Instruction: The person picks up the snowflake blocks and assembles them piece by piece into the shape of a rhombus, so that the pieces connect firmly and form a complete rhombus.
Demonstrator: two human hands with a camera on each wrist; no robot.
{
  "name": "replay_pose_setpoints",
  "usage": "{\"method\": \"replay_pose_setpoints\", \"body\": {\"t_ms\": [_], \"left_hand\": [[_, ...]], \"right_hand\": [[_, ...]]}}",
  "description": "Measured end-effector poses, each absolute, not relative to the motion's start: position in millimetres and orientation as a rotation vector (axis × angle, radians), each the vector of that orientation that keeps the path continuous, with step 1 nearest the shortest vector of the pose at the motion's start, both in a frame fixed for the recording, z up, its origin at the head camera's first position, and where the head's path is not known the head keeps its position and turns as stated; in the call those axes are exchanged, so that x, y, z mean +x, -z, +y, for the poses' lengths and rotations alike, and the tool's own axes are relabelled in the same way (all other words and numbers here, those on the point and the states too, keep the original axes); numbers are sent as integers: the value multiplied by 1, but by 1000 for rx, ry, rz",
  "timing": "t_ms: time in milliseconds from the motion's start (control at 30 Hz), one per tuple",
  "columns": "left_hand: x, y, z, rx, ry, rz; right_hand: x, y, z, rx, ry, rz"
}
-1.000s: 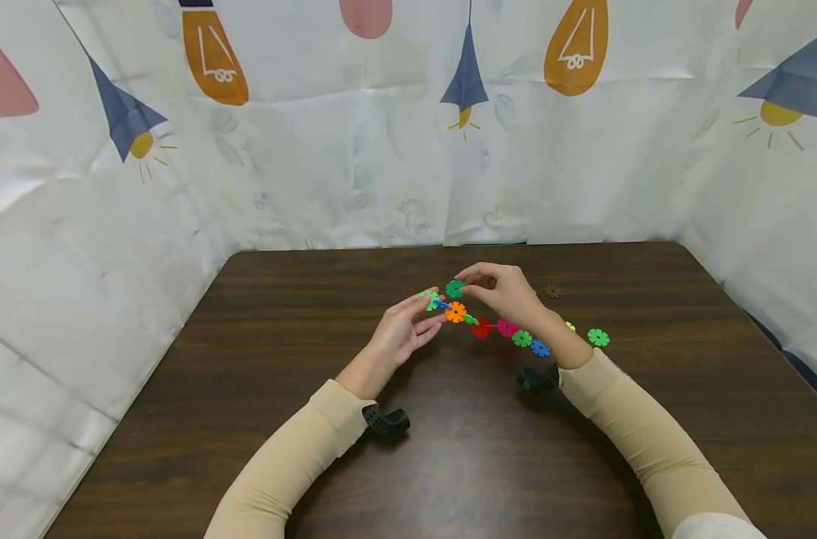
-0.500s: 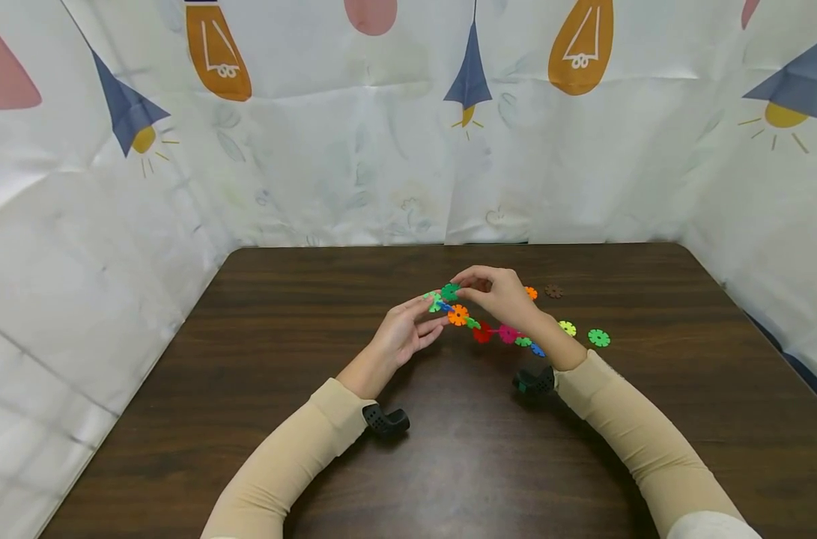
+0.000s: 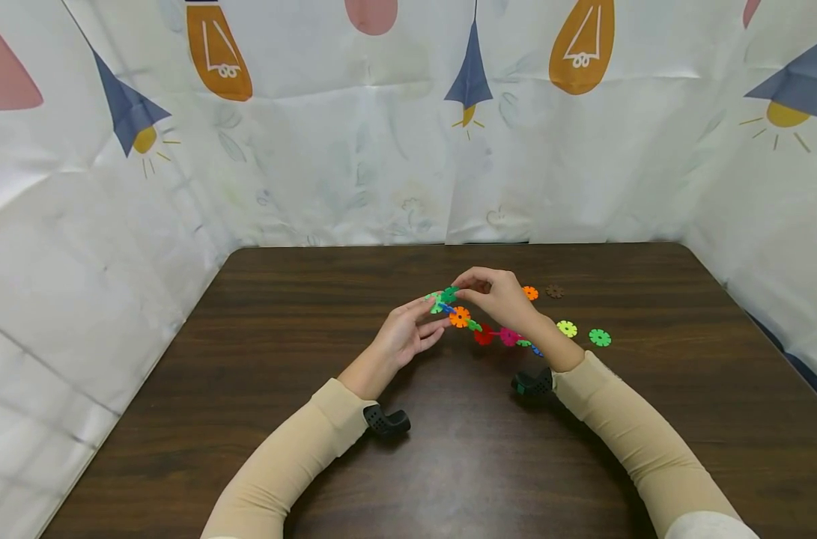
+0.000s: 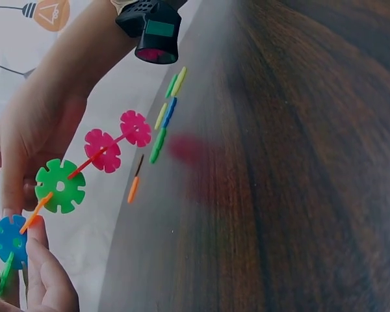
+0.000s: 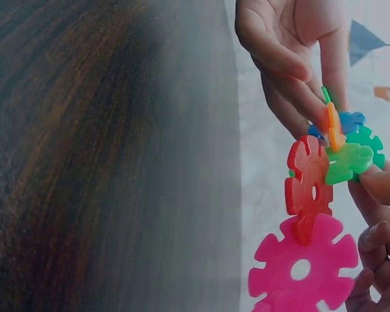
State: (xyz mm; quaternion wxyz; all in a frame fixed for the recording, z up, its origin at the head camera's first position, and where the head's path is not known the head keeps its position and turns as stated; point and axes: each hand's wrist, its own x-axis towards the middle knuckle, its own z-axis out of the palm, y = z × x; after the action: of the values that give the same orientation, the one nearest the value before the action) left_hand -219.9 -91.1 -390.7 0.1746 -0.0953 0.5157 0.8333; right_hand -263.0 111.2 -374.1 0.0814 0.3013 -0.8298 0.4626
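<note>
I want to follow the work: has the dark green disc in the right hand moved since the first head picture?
Yes. Against the brown disc, the dark green disc has shifted slightly left, toward the left hand.

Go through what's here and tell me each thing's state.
Left hand, pinching one end of the chain
Right hand, pinching the dark green disc
Chain, linked, held end off the table
Dark green disc, held at chain's end; joining unclear
Loose orange disc, flat
Brown disc, flat
Yellow disc, flat
Loose green disc, flat
Backdrop, creased
</note>
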Motion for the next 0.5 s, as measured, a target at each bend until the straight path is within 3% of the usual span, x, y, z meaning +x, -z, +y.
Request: {"method": "replay_pose_setpoints", "body": {"t_ms": [500], "left_hand": [[-218, 391, -90, -241, -2347, 1504]], "right_hand": [[-260, 378, 113, 917, -1414, -2505]]}}
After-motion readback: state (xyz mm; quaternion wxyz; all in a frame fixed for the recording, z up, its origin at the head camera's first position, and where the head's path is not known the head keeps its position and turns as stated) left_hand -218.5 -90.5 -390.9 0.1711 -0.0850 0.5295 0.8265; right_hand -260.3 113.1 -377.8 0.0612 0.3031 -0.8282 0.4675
